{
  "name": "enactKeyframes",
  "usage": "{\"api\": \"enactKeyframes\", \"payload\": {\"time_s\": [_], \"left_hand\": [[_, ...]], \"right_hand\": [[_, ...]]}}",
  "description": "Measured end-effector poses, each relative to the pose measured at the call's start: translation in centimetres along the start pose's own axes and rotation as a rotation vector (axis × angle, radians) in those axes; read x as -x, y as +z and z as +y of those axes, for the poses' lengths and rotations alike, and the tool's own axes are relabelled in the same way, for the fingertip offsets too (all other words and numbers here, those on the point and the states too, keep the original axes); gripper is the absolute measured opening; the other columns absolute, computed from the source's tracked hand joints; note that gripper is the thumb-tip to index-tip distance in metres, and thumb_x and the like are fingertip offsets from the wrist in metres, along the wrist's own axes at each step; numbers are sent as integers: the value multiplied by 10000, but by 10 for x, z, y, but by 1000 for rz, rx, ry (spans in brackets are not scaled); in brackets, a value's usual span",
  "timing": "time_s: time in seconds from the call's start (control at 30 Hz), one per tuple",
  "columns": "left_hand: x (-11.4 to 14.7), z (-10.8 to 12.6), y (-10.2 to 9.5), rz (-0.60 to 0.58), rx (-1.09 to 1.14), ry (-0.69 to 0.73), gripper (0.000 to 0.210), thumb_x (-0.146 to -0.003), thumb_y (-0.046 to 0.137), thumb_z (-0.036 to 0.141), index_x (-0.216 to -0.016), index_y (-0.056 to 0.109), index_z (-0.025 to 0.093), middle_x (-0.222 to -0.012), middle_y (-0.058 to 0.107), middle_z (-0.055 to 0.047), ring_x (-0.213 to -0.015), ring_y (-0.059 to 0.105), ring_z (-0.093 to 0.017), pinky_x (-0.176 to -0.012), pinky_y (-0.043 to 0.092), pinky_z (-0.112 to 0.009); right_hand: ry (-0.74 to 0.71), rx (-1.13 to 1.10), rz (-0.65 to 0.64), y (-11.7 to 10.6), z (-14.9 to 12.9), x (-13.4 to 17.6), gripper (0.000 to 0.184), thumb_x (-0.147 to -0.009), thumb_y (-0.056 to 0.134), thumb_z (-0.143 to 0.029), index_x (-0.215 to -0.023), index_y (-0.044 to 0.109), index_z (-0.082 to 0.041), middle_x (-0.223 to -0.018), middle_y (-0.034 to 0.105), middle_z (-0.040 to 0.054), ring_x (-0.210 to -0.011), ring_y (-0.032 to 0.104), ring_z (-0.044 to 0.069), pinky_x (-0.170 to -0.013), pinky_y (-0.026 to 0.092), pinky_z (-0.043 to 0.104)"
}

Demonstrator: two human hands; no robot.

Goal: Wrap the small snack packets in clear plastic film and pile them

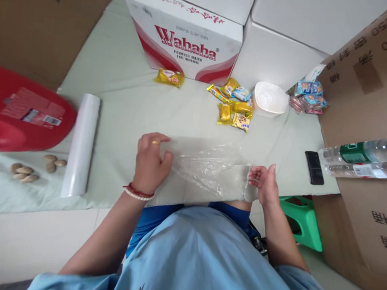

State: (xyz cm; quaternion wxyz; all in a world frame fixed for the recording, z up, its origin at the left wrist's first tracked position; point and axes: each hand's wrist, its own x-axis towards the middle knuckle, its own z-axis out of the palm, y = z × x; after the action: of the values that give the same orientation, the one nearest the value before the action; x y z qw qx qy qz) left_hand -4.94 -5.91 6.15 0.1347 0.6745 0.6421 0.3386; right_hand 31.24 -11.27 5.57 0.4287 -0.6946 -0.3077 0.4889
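Note:
A clear plastic bag (208, 169) lies flat and wrinkled on the table in front of me. My left hand (152, 164) is at its left end, thumb and forefinger apart with a gap between them; a ring and two bracelets are on this arm. At the bag's right edge is my right hand (265, 183), palm turned inward, thumb raised and fingers loosely bent. Its fingertips are beside the edge of the film; whether they touch it I cannot tell.
Snack packets (226, 114) and a white bowl (270, 99) lie beyond the bag, before a Wahaha carton (189, 43). To the left are a plastic roll (82, 145), walnuts (24, 170) and a red jug (26, 114). A phone (314, 168) and bottles (358, 151) are right.

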Motion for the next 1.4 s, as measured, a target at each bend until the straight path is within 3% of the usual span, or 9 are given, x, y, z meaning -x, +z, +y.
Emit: {"api": "enactKeyframes", "payload": {"time_s": [0.2,0.3,0.57,0.7,0.9,1.0,1.1,1.2,1.4], "left_hand": [[-39,53,63,-358,-134,198,607,-859,735,564,-1279,640,136,-1402,608,-204,-1462,420,-421,-1224,328,-608],[-43,57,93,-543,-146,182,239,-947,649,398,-975,710,168,-1182,695,-157,-1274,583,-346,-1098,444,-481],[-37,8,75,-213,155,-273,203,-1030,480,343,-885,567,232,-639,527,23,-627,529,-194,-674,387,-306],[-39,6,79,-222,307,-240,278,-959,600,434,-1080,590,184,-997,698,-81,-905,659,-236,-876,499,-371],[-57,34,116,-455,787,-165,989,-813,775,615,-1555,338,130,-1500,531,-251,-1426,512,-349,-1189,385,-508],[-63,45,123,-605,1104,-319,1050,-779,811,650,-1566,318,158,-1373,616,-228,-1195,675,-298,-994,526,-440],[-64,44,116,-799,1165,-443,747,-723,877,566,-1269,603,136,-960,722,-108,-691,646,-161,-658,493,-296],[-60,33,105,-662,1026,-520,386,-726,841,470,-840,642,159,-630,581,18,-504,458,-99,-501,336,-240],[-46,8,92,-279,705,-517,232,-875,629,413,-765,593,212,-497,521,44,-457,436,-132,-493,348,-251]], "right_hand": [[88,72,-239,39,-12,-15,709,-717,816,-703,-1218,594,-252,-917,746,39,-825,707,218,-708,577,333],[-12,59,-204,44,-6,-20,592,-678,866,-545,-1113,608,-237,-839,722,1,-717,674,172,-655,548,298],[-82,-3,-69,40,-13,-65,416,-678,826,-480,-932,654,-200,-801,696,-5,-527,523,89,-449,413,221],[-175,-7,-284,57,-38,-75,385,-728,849,-492,-945,694,-215,-825,710,7,-553,535,101,-460,411,228],[-198,-191,-671,59,-63,-63,342,-708,898,-479,-802,680,-234,-668,592,-17,-555,518,121,-529,452,270],[-185,-265,-697,52,-64,-64,432,-645,906,-543,-717,603,-244,-593,481,-34,-522,455,130,-453,387,253],[-139,-220,-589,48,-62,-75,445,-642,908,-541,-776,610,-239,-628,506,-36,-504,428,103,-415,327,213],[-9,-165,-478,49,-57,-87,456,-647,936,-467,-916,655,-229,-703,600,-38,-500,460,75,-405,336,187],[261,-69,-570,53,-32,-77,785,-675,934,-553,-1310,576,-260,-962,783,46,-788,766,206,-633,616,305]]}}
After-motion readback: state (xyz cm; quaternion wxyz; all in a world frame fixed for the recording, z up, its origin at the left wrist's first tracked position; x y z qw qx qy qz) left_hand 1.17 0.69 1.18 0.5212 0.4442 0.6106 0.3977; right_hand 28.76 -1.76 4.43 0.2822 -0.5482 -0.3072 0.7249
